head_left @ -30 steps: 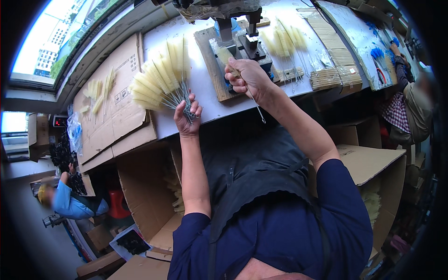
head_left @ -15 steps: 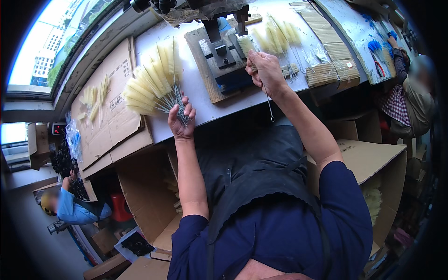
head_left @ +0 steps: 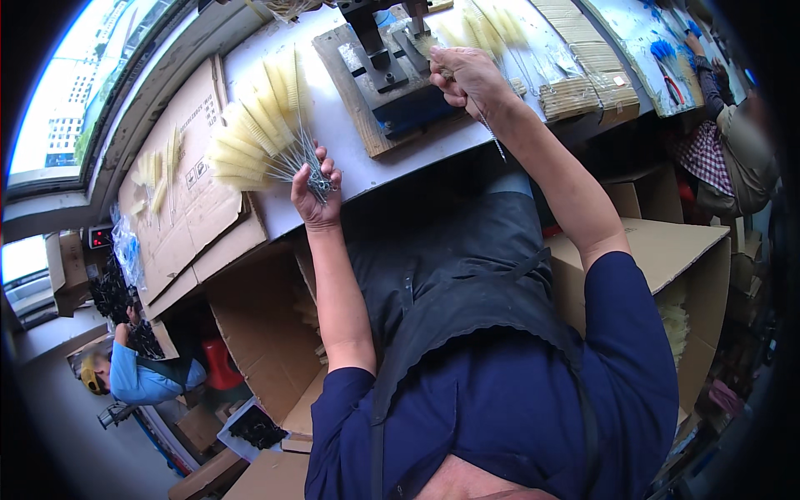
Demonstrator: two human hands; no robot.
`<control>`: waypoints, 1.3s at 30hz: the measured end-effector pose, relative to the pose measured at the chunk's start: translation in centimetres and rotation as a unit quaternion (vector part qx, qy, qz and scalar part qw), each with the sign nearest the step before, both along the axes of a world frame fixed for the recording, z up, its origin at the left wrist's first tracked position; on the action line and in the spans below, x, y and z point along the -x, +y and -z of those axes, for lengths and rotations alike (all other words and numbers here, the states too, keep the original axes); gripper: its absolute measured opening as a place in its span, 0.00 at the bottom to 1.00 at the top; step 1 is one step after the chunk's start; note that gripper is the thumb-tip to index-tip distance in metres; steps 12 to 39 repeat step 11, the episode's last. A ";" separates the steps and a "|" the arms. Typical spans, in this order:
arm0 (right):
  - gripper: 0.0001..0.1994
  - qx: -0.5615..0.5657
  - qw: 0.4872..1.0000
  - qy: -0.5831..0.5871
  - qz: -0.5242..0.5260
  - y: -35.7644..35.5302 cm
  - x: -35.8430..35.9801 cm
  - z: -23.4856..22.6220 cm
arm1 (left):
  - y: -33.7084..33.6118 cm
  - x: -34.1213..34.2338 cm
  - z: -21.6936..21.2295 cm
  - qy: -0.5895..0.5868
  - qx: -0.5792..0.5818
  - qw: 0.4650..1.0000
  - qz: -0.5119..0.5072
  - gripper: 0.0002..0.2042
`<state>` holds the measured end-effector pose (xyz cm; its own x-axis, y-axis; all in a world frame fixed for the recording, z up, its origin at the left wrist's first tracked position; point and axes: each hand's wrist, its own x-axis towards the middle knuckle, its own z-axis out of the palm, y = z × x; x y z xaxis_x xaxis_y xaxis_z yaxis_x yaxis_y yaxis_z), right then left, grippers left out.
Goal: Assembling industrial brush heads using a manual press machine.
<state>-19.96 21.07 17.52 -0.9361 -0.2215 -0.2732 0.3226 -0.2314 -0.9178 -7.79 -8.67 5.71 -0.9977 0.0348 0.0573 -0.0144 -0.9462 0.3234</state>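
My left hand (head_left: 319, 193) is closed round the wire stems of a fanned bunch of cream-bristled bottle brushes (head_left: 262, 125), above the front edge of the white table. The bristle heads spread away to the far left. Closed beside the dark metal machine (head_left: 385, 77), my right hand (head_left: 472, 79) grips a single bottle brush. That brush's twisted wire stem (head_left: 493, 138) sticks out below the hand, toward me. Its bristles show only in part past my fingers, close to the machine.
More cream brushes (head_left: 479, 29) lie beyond my right hand, beside stacked cardboard strips (head_left: 571, 97). A cardboard sheet (head_left: 187, 200) with a few brushes covers the table's left. Open cartons (head_left: 258, 325) stand below the edge. Co-workers sit at far left (head_left: 150, 372) and far right (head_left: 737, 158).
The whole view has shifted, so the table sits higher in the picture. My right hand has moved slightly farther from me, and its brush's stem slants more to the right. Both hands keep their hold.
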 end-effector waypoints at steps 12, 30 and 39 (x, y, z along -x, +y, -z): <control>0.15 -0.032 0.998 0.049 0.000 2.2 -0.5 1.3 | 0.4 0.3 0.3 -0.055 0.017 0.997 -0.057 0.22; 0.15 -0.032 0.998 0.049 0.000 2.2 -0.5 1.3 | 0.4 0.3 0.3 -0.055 0.017 0.997 -0.057 0.22; 0.15 -0.032 0.998 0.049 0.000 2.2 -0.5 1.3 | 0.4 0.3 0.3 -0.055 0.017 0.997 -0.057 0.22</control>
